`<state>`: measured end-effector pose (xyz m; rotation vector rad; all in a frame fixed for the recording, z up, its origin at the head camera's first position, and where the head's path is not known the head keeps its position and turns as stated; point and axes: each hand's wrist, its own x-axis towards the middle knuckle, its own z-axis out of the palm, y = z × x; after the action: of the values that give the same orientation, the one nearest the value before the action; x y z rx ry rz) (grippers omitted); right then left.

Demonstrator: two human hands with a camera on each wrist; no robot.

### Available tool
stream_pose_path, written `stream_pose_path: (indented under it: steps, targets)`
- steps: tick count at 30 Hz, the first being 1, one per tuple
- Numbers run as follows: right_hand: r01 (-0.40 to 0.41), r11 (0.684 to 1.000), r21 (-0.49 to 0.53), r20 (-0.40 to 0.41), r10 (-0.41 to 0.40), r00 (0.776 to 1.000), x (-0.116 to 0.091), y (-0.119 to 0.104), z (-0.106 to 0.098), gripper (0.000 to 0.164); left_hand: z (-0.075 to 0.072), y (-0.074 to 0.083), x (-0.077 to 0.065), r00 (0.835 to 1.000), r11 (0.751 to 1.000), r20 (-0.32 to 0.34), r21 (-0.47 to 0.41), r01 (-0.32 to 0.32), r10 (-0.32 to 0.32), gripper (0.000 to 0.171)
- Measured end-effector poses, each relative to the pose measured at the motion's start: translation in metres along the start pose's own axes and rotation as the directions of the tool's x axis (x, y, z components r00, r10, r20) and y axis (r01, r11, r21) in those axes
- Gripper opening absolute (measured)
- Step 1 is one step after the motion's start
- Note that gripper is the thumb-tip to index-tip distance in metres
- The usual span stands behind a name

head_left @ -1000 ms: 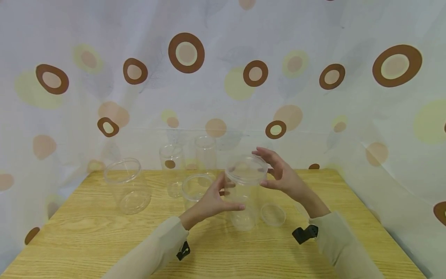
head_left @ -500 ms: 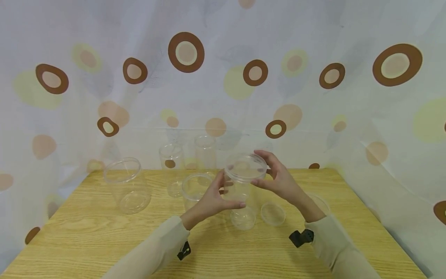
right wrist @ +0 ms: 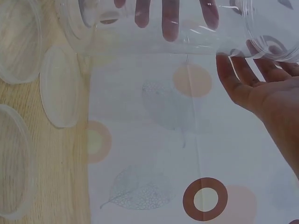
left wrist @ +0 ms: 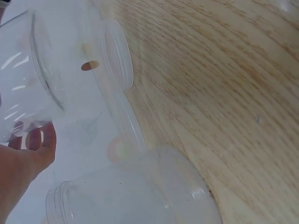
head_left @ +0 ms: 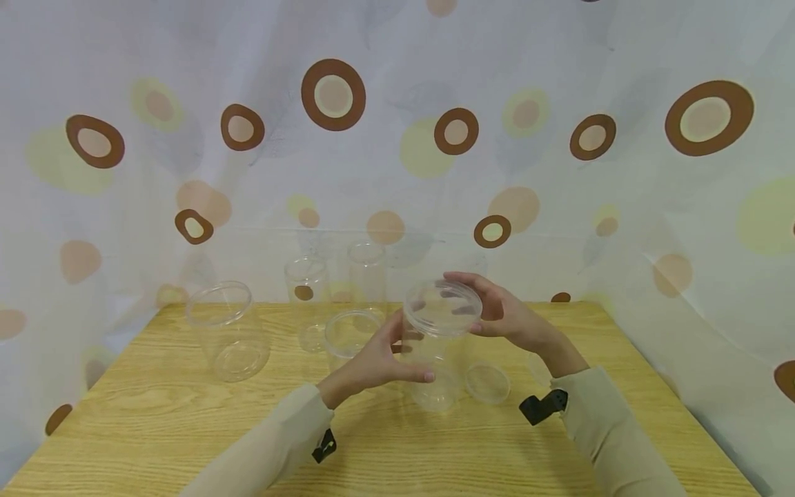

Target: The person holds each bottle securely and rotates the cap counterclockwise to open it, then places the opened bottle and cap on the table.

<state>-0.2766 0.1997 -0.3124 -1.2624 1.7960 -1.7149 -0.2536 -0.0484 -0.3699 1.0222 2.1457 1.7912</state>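
A tall clear plastic jar (head_left: pixel 428 352) stands upright in front of me, and my left hand (head_left: pixel 381 355) grips its side. At the top sits a clear round lid (head_left: pixel 443 307), with my right hand (head_left: pixel 506 314) curled round its far and right edge. Through the clear plastic the right fingertips show. In the right wrist view the jar (right wrist: pixel 154 42) runs across the top, and the right hand (right wrist: pixel 266 88) touches its rim end. The left wrist view shows the left hand (left wrist: pixel 32 154) against the jar wall (left wrist: pixel 23 79). Whether the lid sits fully level is hard to tell.
Left of the hands stand a wide clear jar (head_left: pixel 230 335), two slim jars (head_left: pixel 307 304) and a shorter jar (head_left: pixel 341 338), partly behind the left hand. A loose lid (head_left: pixel 487 383) lies right of the held jar, with more lids (right wrist: pixel 60 86) beyond. A patterned cloth (head_left: pixel 373 172) hangs behind.
The right hand shifted left round the lid's edge, then back to the right, its fingers now further over the far side. The left hand keeps its grip on the jar.
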Motion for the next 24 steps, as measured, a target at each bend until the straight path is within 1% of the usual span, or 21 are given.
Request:
stream_pose_path:
  steps: [4, 5, 7, 8, 10, 12, 14, 16, 18, 19, 21, 24]
  targets:
    - [0.008, 1.0, 0.001, -0.01, -0.008, 1.0, -0.001, -0.002, 0.001, 0.075, 0.001, 0.015, -0.004, 1.0, 1.0, -0.01, -0.001, 0.005, -0.005, 0.099]
    - [0.014, 1.0, -0.003, -0.024, -0.014, 1.0, -0.001, -0.002, 0.002, 0.075, 0.002, 0.019, -0.004, 1.0, 1.0, -0.017, 0.001, 0.01, -0.009, 0.099]
    - [0.022, 0.999, -0.034, -0.081, -0.024, 0.996, -0.002, -0.002, 0.006, 0.075, 0.002, 0.021, -0.005, 0.999, 1.0, -0.039, 0.009, 0.02, -0.02, 0.098]
    - [0.023, 0.998, -0.057, -0.117, -0.03, 0.993, -0.002, -0.003, 0.008, 0.074, 0.002, 0.019, -0.004, 0.998, 1.0, -0.054, 0.012, 0.024, -0.023, 0.097]
    - [0.022, 0.994, -0.112, -0.202, -0.044, 0.978, -0.003, -0.002, 0.013, 0.073, 0.003, 0.013, -0.002, 0.996, 0.999, -0.083, 0.016, 0.034, -0.033, 0.096]
    - [0.001, 0.983, -0.181, -0.294, -0.055, 0.954, -0.003, -0.003, 0.019, 0.072, 0.004, 0.005, 0.0, 0.993, 0.999, -0.111, 0.023, 0.041, -0.039, 0.095]
    - [-0.03, 0.969, -0.245, -0.367, -0.064, 0.928, -0.002, -0.002, 0.025, 0.072, 0.004, -0.003, 0.003, 0.99, 0.998, -0.134, 0.031, 0.048, -0.043, 0.095]
    - [-0.065, 0.952, -0.298, -0.424, -0.071, 0.903, -0.001, -0.002, 0.031, 0.073, 0.005, -0.007, 0.004, 0.988, 0.998, -0.148, 0.041, 0.045, -0.038, 0.096]
    - [-0.1, 0.937, -0.334, -0.463, -0.071, 0.883, 0.0, -0.002, 0.035, 0.074, 0.005, -0.008, 0.005, 0.987, 0.998, -0.158, 0.049, 0.038, -0.03, 0.096]
    - [-0.113, 0.932, -0.343, -0.475, -0.069, 0.877, 0.001, -0.002, 0.036, 0.074, 0.006, -0.009, 0.006, 0.986, 0.998, -0.162, 0.05, 0.038, -0.029, 0.096]
    - [-0.127, 0.93, -0.345, -0.487, -0.061, 0.871, 0.002, -0.002, 0.037, 0.074, 0.006, -0.009, 0.006, 0.986, 0.998, -0.163, 0.053, 0.033, -0.024, 0.097]
    - [-0.138, 0.931, -0.338, -0.472, -0.041, 0.881, 0.002, -0.002, 0.036, 0.072, 0.006, -0.009, 0.006, 0.987, 0.998, -0.157, 0.053, 0.038, -0.029, 0.097]
